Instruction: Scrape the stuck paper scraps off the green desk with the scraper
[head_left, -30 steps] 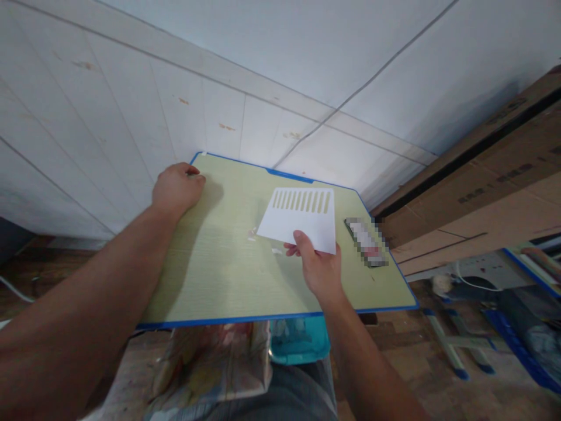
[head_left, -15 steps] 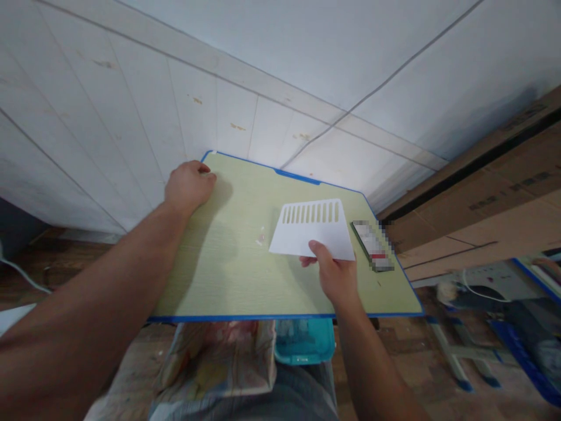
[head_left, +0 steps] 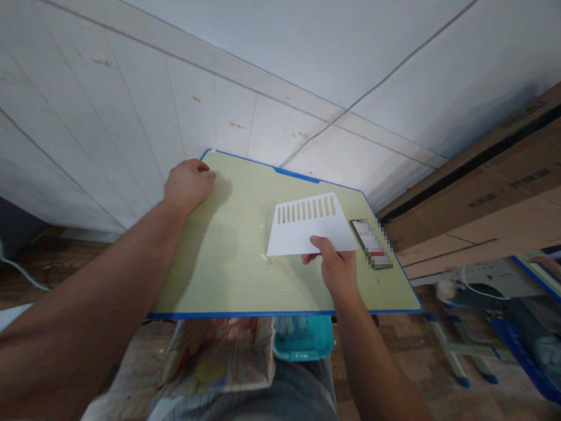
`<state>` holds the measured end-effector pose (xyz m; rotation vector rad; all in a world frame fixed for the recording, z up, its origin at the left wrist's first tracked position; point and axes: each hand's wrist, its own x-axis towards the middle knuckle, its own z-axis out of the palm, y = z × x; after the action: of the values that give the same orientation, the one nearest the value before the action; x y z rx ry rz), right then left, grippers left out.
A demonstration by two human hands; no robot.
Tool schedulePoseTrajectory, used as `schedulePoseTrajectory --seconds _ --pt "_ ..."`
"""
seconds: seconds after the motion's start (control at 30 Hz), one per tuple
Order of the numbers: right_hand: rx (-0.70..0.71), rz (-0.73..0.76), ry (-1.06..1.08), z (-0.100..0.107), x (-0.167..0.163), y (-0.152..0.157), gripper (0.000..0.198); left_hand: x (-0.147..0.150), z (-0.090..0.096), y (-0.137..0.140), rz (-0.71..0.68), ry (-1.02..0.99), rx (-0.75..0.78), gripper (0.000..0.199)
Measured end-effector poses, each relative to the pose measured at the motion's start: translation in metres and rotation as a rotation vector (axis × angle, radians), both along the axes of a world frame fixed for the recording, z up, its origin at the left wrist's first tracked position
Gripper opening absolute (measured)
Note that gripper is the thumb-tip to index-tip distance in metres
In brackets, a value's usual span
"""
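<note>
My right hand [head_left: 340, 272] grips a white plastic scraper [head_left: 302, 235] by its near edge, the thumb on top and the fingers underneath. The scraper has a row of oval slots along its far side and sits over the right half of a pale yellow-green tabletop [head_left: 236, 251] with a blue rim. My left hand [head_left: 188, 182] rests at the table's far left edge with its fingers curled in. Whatever lies between those fingers is hidden. Small shiny whitish marks [head_left: 266, 258] show on the surface beside the scraper's left corner.
A phone [head_left: 372, 244], its screen blurred out, lies at the table's right side. Cardboard boxes [head_left: 477, 199] stand along the right, and a white panelled wall [head_left: 236, 99] is behind. Below the front edge are a turquoise bin [head_left: 304, 345] and a patterned bag [head_left: 228, 368].
The scraper has turned slightly in my right hand, its slotted side shifting left and farther away. The whitish marks beside it look different. My left hand stays where it was.
</note>
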<state>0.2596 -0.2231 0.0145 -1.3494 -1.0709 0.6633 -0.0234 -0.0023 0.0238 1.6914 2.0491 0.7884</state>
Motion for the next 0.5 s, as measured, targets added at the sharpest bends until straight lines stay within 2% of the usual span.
schedulePoseTrajectory --seconds 0.17,0.37,0.5 --pt "-0.026 -0.013 -0.077 -0.002 0.007 -0.01 0.032 -0.001 -0.002 0.002 0.007 0.01 0.008 0.055" --pt "-0.021 -0.006 -0.132 -0.005 0.018 -0.042 0.043 -0.002 -0.004 0.004 -0.007 -0.001 0.027 0.054" --pt "-0.042 -0.049 -0.086 -0.016 0.021 -0.055 0.039 -0.001 -0.002 0.002 0.004 0.02 0.015 0.054"
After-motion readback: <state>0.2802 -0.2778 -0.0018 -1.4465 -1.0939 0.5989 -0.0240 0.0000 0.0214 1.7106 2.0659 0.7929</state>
